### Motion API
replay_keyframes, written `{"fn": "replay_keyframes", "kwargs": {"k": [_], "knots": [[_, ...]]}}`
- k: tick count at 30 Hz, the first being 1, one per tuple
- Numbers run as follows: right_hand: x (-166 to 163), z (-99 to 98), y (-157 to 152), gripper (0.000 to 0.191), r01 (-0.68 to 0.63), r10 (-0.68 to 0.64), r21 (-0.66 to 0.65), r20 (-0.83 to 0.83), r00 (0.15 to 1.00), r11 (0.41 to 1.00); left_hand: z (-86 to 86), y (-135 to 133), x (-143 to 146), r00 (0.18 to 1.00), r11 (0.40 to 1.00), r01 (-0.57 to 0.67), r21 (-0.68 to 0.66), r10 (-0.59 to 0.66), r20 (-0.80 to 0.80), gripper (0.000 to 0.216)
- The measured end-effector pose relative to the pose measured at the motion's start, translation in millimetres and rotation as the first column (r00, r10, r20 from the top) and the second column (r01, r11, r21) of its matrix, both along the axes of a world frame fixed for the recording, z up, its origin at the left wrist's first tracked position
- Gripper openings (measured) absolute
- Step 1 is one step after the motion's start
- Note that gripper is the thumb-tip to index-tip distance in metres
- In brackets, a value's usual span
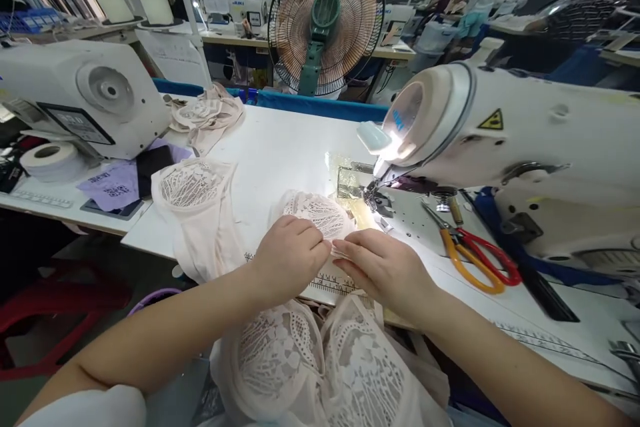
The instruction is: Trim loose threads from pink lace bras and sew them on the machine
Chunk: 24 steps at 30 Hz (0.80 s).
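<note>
Lace fabric is pinched by both the left hand and right hand at the white desk's front edge, beside a sewing machine and scissors.

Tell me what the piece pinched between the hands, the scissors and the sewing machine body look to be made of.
Lace piece: thin pale pink fabric, apparently lace, with openwork patterning; both hands, left hand and right hand, pinch its edge.
Scissors: grey, likely metal blades; glossy orange and red handles, probably plastic.
Sewing machine: smooth off-white body, painted metal or plastic; hard to tell.
</note>
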State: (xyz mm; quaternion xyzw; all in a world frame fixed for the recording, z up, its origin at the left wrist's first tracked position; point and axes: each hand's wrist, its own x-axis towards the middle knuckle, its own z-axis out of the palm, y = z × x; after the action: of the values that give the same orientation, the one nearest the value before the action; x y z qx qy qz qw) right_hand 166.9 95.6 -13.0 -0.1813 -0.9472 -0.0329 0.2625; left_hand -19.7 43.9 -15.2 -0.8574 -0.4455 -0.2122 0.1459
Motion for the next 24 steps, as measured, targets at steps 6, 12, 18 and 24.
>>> {"fn": "replay_keyframes", "kwargs": {"k": [6,12,18,24], "knots": [[2.1,1.5,6.7,0.016,0.009,-0.013,-0.063,-0.06,0.998,0.998,8.4,4.1,0.3,0.999,1.0,0.028,-0.008,-0.028,-0.019,0.014],[3.1,0.7,8.7,0.019,0.001,-0.012,-0.084,-0.13,0.991,0.996,7.9,6.9,4.1,1.0,0.999,0.019,-0.043,-0.018,0.019,0.013],[2.9,3.0,8.3,0.025,-0.005,-0.007,-0.076,-0.159,0.987,0.997,10.2,10.2,7.1,0.996,0.997,0.078,-0.009,-0.077,0.047,0.015],[3.8,4.1,9.7,0.026,-0.006,-0.007,-0.076,-0.165,0.986,0.997,12.5,11.8,8.2,0.992,0.992,0.118,0.044,-0.12,0.025,0.017]]}}
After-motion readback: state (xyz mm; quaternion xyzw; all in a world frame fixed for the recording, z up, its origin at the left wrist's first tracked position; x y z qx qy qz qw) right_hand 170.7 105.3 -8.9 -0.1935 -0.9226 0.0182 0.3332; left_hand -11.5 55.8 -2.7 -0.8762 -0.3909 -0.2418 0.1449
